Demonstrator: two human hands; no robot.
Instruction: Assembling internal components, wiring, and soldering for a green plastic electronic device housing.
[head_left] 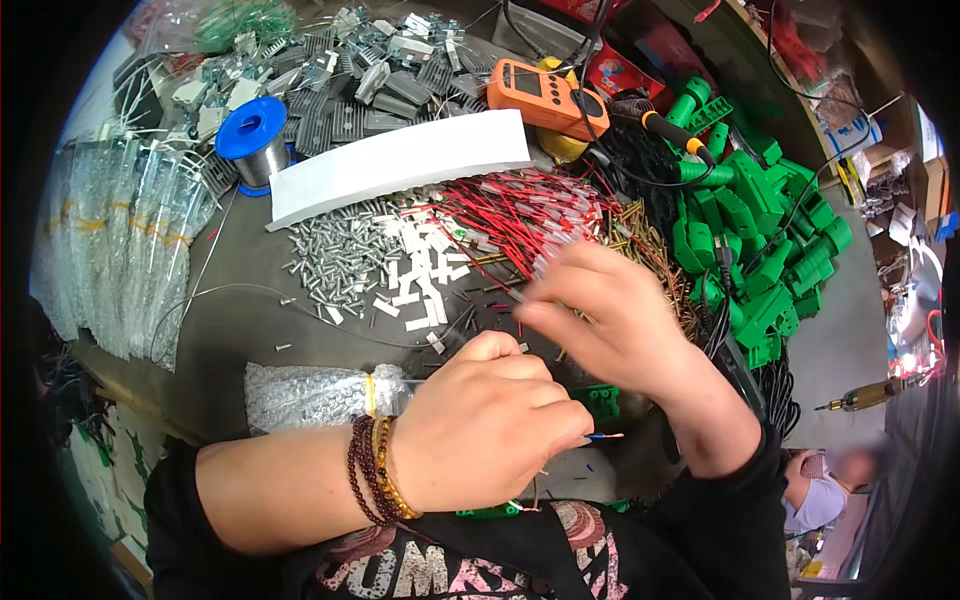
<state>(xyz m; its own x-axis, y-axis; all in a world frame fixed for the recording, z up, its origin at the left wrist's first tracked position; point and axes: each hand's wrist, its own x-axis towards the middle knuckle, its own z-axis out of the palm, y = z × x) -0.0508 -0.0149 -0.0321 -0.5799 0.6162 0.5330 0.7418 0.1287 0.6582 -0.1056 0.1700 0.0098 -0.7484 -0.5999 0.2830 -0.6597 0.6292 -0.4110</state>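
My left hand is closed in a fist, knuckles up, over the near middle of the table. Past its thumb sticks a short blue wire with a bare copper end; the rest is hidden in the fist. Below hangs a thin brownish wire. My right hand, its fingertips smeared by motion, is at the near edge of a pile of red wires with clear end sleeves. Its thumb and forefinger come together on the end of one red wire. Part of a green plastic piece shows between my arms.
Screws and small white pieces lie ahead, behind them a white strip, solder spool, grey heat sinks and orange meter. Green housings heap at right; bubble-wrap packs lie left. A person sits lower right.
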